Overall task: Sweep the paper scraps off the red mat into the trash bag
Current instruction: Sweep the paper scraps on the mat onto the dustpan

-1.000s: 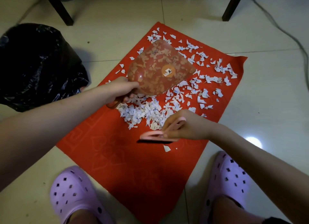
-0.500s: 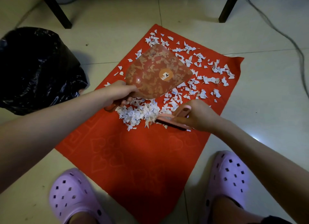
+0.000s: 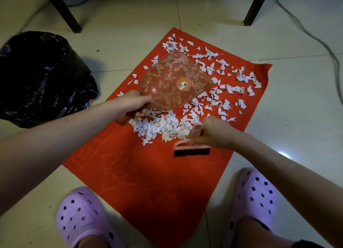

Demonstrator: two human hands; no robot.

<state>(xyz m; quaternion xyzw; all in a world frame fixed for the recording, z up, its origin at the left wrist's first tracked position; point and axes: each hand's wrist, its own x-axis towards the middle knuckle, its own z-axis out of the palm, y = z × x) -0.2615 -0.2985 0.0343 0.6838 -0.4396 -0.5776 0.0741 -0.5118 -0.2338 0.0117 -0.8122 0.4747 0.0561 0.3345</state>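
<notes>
Brush [image 3: 192,150] gripped in right hand [image 3: 215,132], bristle edge lying left-right, dustpan [image 3: 175,81] clasped by left hand [image 3: 132,105]

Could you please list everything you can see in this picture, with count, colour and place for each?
red mat: one, red, on the floor at centre
paper scraps: many, white, one pile mid-mat and loose ones across the far half
dustpan: one, see-through reddish with a round orange sticker, held tilted over the mat
brush: one, pink back with black bristles, beside the pile on its right
trash bag: one, black, on the floor left of the mat
furniture legs: two, dark, at the top
cable: one, grey, on the floor at right
floor: pale tiles
clogs: two, lilac, at the bottom, either side of the mat
left hand: grips the dustpan handle
right hand: grips the brush
</notes>
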